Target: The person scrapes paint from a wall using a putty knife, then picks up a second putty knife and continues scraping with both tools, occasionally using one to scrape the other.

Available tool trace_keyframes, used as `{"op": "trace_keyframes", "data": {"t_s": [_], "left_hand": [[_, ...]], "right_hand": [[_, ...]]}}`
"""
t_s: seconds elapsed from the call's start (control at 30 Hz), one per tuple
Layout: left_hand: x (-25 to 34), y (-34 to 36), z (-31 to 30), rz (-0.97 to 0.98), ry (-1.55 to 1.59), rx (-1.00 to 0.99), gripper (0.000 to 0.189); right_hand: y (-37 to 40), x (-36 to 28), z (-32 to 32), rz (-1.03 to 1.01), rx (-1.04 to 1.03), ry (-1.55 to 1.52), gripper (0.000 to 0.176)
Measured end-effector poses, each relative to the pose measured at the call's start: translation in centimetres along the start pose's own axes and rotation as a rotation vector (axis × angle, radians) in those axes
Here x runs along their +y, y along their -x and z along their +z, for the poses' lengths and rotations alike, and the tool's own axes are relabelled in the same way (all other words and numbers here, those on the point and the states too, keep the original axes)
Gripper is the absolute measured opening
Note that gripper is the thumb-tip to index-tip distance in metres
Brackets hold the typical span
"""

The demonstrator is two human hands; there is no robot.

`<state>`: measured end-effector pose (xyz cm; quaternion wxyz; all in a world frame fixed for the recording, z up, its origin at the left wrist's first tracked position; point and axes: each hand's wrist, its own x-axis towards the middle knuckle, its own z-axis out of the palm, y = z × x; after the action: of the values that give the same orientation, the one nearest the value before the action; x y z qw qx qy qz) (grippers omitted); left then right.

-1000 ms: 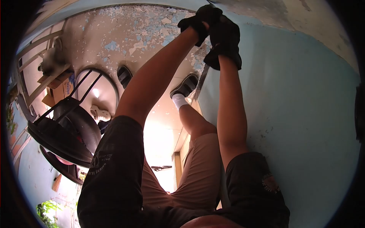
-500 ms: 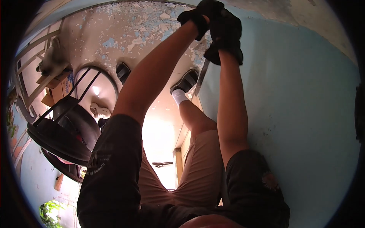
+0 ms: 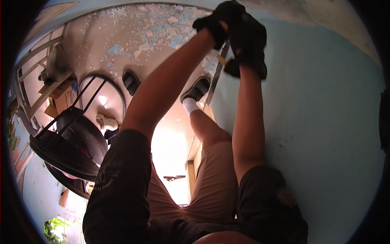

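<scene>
Pale blue wall [image 3: 317, 114] fills the right side. Floor [image 3: 101, 44] carries flaked paint [image 3: 174, 38]. Dark chair [image 3: 61, 152] at left, near cardboard box [image 3: 66, 99]. Right hand [image 3: 248, 42], black-gloved, is raised at top, beside the wall. Left hand [image 3: 229, 16], also black-gloved, overlaps it in view; contact uncertain. Finger state of both: cannot tell, dark and blurred. Any object held: cannot tell. Dark sandals [image 3: 197, 88] on the feet, lower. Small yellowish strip [image 3: 222, 60] shows just beside the right hand's cuff; whether gripped, unclear.

chair [image 3: 81, 138] left | wall [image 3: 325, 110] right | 2 shoes [image 3: 198, 89] between | box [image 3: 66, 101] beyond chair
</scene>
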<state>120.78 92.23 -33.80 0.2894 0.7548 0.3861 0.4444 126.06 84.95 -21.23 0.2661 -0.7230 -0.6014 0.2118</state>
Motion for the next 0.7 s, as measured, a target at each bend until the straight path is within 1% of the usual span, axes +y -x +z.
{"op": "trace_keyframes", "data": {"t_s": [0.03, 0.1, 0.13, 0.17, 0.2, 0.23, 0.27, 0.3, 0.33, 0.37, 0.4, 0.43, 0.47, 0.5, 0.53, 0.57, 0.6, 0.63, 0.67, 0.7], "left_hand": [[-1.4, 0.8, -1.3, -0.044, -0.109, -0.320, 0.019], [-3.1, 0.6, -0.5, -0.058, -0.339, -0.450, 0.019], [-2.1, -0.5, -1.1, -0.044, -0.343, -0.440, 0.019], [0.0, -0.5, -2.2, -0.026, -0.247, -0.370, 0.021], [1.5, -0.1, -2.8, -0.018, -0.144, -0.303, 0.022], [1.2, 0.0, -2.1, -0.019, -0.146, -0.304, 0.022], [0.7, -0.2, -1.0, -0.077, 0.005, -0.256, 0.023], [0.2, -0.1, -0.1, -0.142, 0.163, -0.210, 0.023], [-0.3, -0.2, -1.0, 0.100, -0.216, -0.308, 0.021], [-0.3, 0.7, -0.2, 0.090, -0.206, -0.314, 0.021], [-0.5, 0.8, 0.8, 0.019, -0.241, -0.322, 0.019], [-0.9, 0.3, 1.3, -0.047, -0.280, -0.326, 0.019], [0.3, -0.1, 0.6, -0.071, -0.147, -0.222, 0.022], [1.7, -0.1, 0.2, -0.078, -0.140, -0.230, 0.022], [2.1, -0.2, 0.3, -0.266, 0.110, -0.208, 0.023], [2.2, -0.4, 0.1, -0.448, 0.358, -0.180, 0.023], [2.0, -0.4, -0.5, -0.455, 0.356, -0.183, 0.023], [1.4, 0.2, -0.6, -0.238, 0.111, -0.201, 0.019], [1.1, 0.4, -0.3, -0.009, -0.132, -0.210, 0.014], [0.9, -0.4, 0.4, 0.010, -0.139, -0.199, 0.014]], "right_hand": [[0.4, 0.4, 0.6, 0.015, -0.011, 0.003, 0.023], [-1.3, 1.0, 1.5, -0.011, -0.068, 0.388, 0.022], [-1.4, 1.0, 1.2, 0.217, -0.077, 0.169, 0.023], [-0.5, 0.1, 0.4, 0.221, -0.076, 0.166, 0.023], [0.6, -1.3, -1.1, 0.192, 0.003, 0.061, 0.023], [0.9, -2.2, -1.7, 0.152, 0.090, -0.049, 0.022], [0.6, -2.1, -1.6, 0.126, 0.105, -0.680, 0.022], [0.3, -1.7, -1.3, 0.128, 0.103, -0.682, 0.022], [0.1, -0.9, -0.8, 0.106, 0.039, -0.214, 0.022], [0.1, -0.3, -0.6, 0.074, -0.032, 0.258, 0.021], [0.2, 0.1, 0.1, 0.278, 0.051, -0.148, 0.021], [-0.2, -0.2, -0.3, 0.266, 0.063, -0.152, 0.021], [0.1, -0.7, -0.8, 0.234, 0.088, -0.063, 0.020], [0.8, -0.9, -1.1, 0.211, 0.103, 0.032, 0.020], [0.8, -0.5, -0.9, 0.213, 0.101, 0.032, 0.020], [0.6, 0.0, -0.5, 0.117, 0.100, 0.076, 0.019], [0.7, 0.4, -0.2, 0.028, 0.093, 0.122, 0.019], [1.2, 0.8, -0.1, 0.040, 0.080, 0.125, 0.019], [1.1, 1.2, -0.2, -0.037, 0.005, 0.333, 0.020], [0.1, 1.6, -0.1, -0.129, -0.048, 0.537, 0.021]]}}
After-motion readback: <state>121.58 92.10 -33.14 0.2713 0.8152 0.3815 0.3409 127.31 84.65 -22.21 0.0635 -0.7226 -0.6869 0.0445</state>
